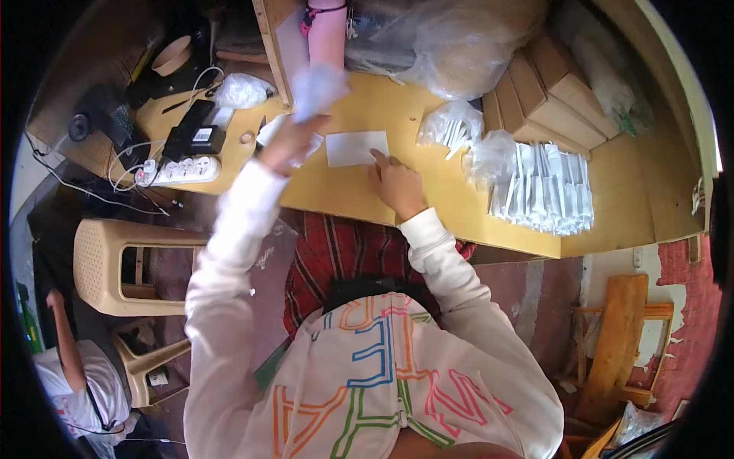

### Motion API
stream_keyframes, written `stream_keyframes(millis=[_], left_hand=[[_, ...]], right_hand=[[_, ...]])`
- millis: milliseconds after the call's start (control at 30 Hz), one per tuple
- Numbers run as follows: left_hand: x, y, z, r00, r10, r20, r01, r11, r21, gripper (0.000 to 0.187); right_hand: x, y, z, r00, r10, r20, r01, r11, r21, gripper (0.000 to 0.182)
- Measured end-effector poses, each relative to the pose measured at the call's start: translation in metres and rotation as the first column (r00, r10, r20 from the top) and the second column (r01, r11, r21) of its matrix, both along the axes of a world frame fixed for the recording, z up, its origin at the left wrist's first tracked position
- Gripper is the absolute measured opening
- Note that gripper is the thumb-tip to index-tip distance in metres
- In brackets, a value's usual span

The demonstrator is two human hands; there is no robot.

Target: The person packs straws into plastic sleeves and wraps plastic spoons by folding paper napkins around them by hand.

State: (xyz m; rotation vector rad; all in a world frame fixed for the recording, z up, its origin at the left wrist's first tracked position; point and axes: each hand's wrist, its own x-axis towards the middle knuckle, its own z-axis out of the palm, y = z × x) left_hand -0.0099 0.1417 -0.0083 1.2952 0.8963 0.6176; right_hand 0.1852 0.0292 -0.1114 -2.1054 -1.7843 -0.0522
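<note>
A flat white rectangular sheet [348, 150] lies on the yellow tabletop [336, 187]. My right hand [397, 183] rests at its right end, a fingertip touching it and the other fingers bent. My left hand [289, 144] is blurred, left of the sheet, with its fingers bent round something pale. Just above it is a blurred whitish item [319, 92]; whether my left hand touches it is unclear. Another person's forearm [327, 38] with a dark and pink wristband reaches in from the top, its hand hidden behind that item.
Rows of slim white packets [541, 187] lie at the right, beside clear plastic bags [451, 126] and cardboard boxes [535, 92]. A power strip [180, 170] and black devices [202, 134] sit at the left. Another person [84, 382] is at the lower left near plastic stools [99, 268].
</note>
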Motion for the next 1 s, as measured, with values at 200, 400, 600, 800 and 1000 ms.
stream_keyframes(millis=[200, 400, 600, 800, 1000], left_hand=[[0.173, 0.080, -0.086, 0.796, -0.005, -0.606, 0.478, 0.620, 0.622, 0.048], [0.243, 0.068, -0.101, 0.784, -0.033, -0.620, 0.482, 0.662, 0.574, 0.047], [0.269, 0.053, -0.116, 0.748, 0.237, -0.620, 0.355, 0.647, 0.675, 0.052], [0.261, 0.052, -0.094, 0.683, 0.328, -0.653, 0.511, 0.426, 0.747, 0.058], [0.253, 0.090, -0.097, 0.664, 0.163, -0.730, 0.574, 0.515, 0.637, 0.059]], right_hand=[[-0.005, -0.003, -0.025, 0.992, -0.020, 0.124, -0.002, 0.984, 0.179, 0.040], [-0.007, -0.001, -0.039, 0.995, -0.068, 0.078, 0.055, 0.986, 0.159, 0.025], [-0.004, -0.004, -0.027, 1.000, 0.013, -0.003, -0.012, 0.995, 0.104, 0.024], [-0.010, -0.008, -0.015, 1.000, -0.008, 0.018, 0.005, 0.990, 0.141, 0.027], [-0.010, -0.007, -0.008, 0.988, -0.084, -0.126, 0.086, 0.996, 0.009, 0.031]])
